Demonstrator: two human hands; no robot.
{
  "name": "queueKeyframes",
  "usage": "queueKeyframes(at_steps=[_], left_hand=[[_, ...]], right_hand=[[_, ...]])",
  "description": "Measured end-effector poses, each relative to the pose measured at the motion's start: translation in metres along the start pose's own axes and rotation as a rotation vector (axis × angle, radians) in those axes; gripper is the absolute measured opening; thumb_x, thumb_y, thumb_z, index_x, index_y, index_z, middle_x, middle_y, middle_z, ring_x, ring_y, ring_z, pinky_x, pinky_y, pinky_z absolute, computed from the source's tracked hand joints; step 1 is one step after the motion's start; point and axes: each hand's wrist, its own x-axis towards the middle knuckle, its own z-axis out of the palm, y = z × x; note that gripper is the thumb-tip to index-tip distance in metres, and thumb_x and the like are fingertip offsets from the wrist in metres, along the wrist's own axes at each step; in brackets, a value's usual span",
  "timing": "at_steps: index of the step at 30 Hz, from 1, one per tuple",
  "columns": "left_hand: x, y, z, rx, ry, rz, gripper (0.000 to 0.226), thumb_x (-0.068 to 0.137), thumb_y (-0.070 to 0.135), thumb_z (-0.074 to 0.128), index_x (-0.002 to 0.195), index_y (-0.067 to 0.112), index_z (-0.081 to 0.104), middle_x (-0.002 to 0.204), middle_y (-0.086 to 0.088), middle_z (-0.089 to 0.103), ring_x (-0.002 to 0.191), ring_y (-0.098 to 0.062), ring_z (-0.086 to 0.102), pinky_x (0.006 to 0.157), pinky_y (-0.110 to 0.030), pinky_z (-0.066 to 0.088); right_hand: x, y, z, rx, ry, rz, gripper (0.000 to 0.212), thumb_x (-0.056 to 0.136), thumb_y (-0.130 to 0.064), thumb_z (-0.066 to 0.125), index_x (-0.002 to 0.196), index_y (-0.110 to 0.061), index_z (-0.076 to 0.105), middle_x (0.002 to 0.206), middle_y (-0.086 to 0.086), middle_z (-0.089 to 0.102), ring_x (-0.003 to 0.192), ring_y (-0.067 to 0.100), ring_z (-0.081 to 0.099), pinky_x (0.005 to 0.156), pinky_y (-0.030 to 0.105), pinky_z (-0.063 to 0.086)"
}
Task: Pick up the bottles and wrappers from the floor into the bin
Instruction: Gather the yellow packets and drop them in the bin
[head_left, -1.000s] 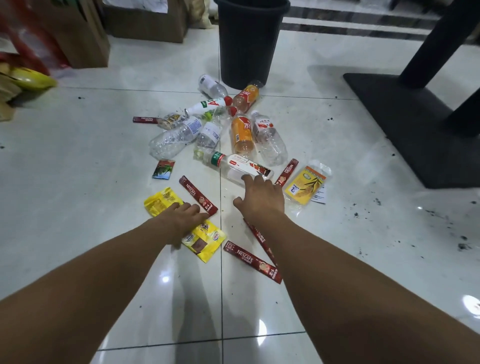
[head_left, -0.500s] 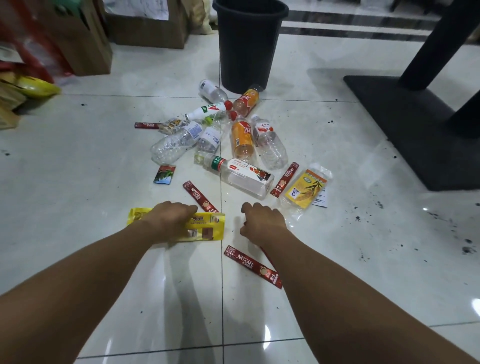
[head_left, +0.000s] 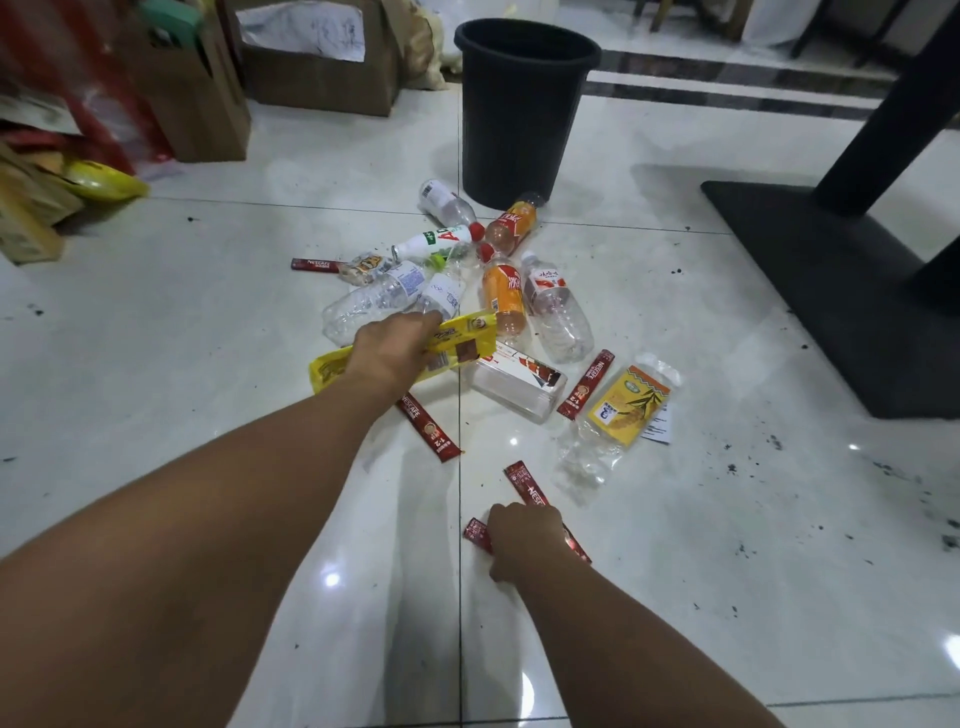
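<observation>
Diagonally, yellow wrapper (head_left: 467, 332), near-left to far-right

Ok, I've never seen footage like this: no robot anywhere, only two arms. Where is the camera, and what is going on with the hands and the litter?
There is no machine here. A person wears one wide-angle camera on the head, looking down at their own bare arms, so this is their view. The left hand grips a yellow wrapper, held over the pile. The right hand curls over a red Nescafé sachet lying on the tiled floor. Ahead lie clear bottles, orange drink bottles and more sachets, with a black bin standing behind them.
</observation>
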Motion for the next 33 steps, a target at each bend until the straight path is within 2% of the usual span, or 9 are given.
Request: queueKeyframes(at_steps=[3,6,10,13,18,21,25,29,33], left_hand=[[0.005,0.004,0.002,0.001,0.018,-0.012,0.017,0.089,0.022,0.058,0.103,0.016,0.05,0.102,-0.006,0.062,0.097,-0.027,0.057,0.069,-0.031,0.037],[0.007,0.001,0.003,-0.002,0.027,-0.018,0.017,0.089,0.022,0.059,0.103,0.016,0.051,0.101,-0.006,0.062,0.096,-0.028,0.058,0.067,-0.031,0.037],[0.006,-0.008,0.0,-0.003,0.043,-0.034,0.017,0.088,0.022,0.06,0.102,0.017,0.051,0.098,-0.006,0.063,0.095,-0.029,0.059,0.066,-0.031,0.036],[0.008,-0.011,-0.007,0.028,0.063,-0.03,0.019,0.088,0.023,0.059,0.104,0.017,0.051,0.099,-0.006,0.064,0.094,-0.029,0.059,0.064,-0.03,0.035],[0.016,-0.01,-0.035,0.053,0.1,-0.024,0.018,0.088,0.025,0.058,0.103,0.018,0.05,0.099,-0.007,0.064,0.093,-0.029,0.06,0.065,-0.03,0.036],[0.022,-0.004,-0.061,0.069,0.109,-0.031,0.019,0.089,0.026,0.057,0.104,0.016,0.051,0.1,-0.007,0.063,0.093,-0.03,0.06,0.065,-0.03,0.036],[0.041,0.008,-0.109,0.044,0.138,-0.057,0.011,0.089,0.023,0.054,0.094,0.017,0.047,0.097,-0.006,0.06,0.092,-0.031,0.057,0.064,-0.031,0.033],[0.068,0.025,-0.169,0.011,0.188,-0.076,0.01,0.09,0.02,0.053,0.087,0.018,0.043,0.097,-0.007,0.061,0.091,-0.032,0.057,0.064,-0.031,0.032],[0.091,0.051,-0.24,-0.031,0.198,-0.116,0.014,0.092,0.02,0.051,0.085,0.02,0.039,0.098,-0.008,0.061,0.091,-0.032,0.057,0.065,-0.033,0.035]], right_hand=[[0.003,-0.004,0.003,-0.041,0.008,-0.03,0.031,0.089,-0.02,0.059,0.12,-0.014,0.057,0.116,0.002,0.063,0.106,0.022,0.061,0.086,0.031,0.045],[0.006,-0.001,0.002,0.063,0.074,-0.031,0.029,0.092,-0.023,0.054,0.119,-0.011,0.055,0.116,0.005,0.062,0.106,0.024,0.061,0.078,0.03,0.042],[0.013,0.006,-0.014,0.179,0.216,0.017,0.03,0.093,-0.015,0.05,0.122,-0.011,0.047,0.118,0.008,0.059,0.108,0.028,0.059,0.076,0.031,0.039],[0.017,0.018,-0.039,0.22,0.316,0.054,0.029,0.093,-0.018,0.049,0.122,-0.011,0.047,0.116,0.009,0.059,0.104,0.028,0.06,0.072,0.031,0.035],[0.009,0.043,-0.104,0.366,0.555,0.189,0.03,0.093,-0.032,0.05,0.113,-0.012,0.06,0.109,0.009,0.064,0.1,0.028,0.061,0.069,0.029,0.036],[-0.004,0.05,-0.145,0.387,0.686,0.201,0.033,0.093,-0.038,0.05,0.111,-0.012,0.061,0.106,0.009,0.064,0.097,0.029,0.062,0.068,0.03,0.036],[-0.027,0.072,-0.209,0.377,0.826,0.195,0.029,0.093,-0.037,0.049,0.106,-0.014,0.061,0.1,0.007,0.064,0.09,0.028,0.061,0.066,0.029,0.037],[-0.058,0.101,-0.275,0.383,0.905,0.216,0.03,0.094,-0.041,0.049,0.102,-0.015,0.061,0.09,0.004,0.061,0.083,0.025,0.06,0.068,0.031,0.043],[-0.098,0.128,-0.338,0.395,0.921,0.238,0.027,0.093,-0.038,0.05,0.1,-0.015,0.061,0.086,0.004,0.057,0.076,0.024,0.054,0.064,0.031,0.037]])
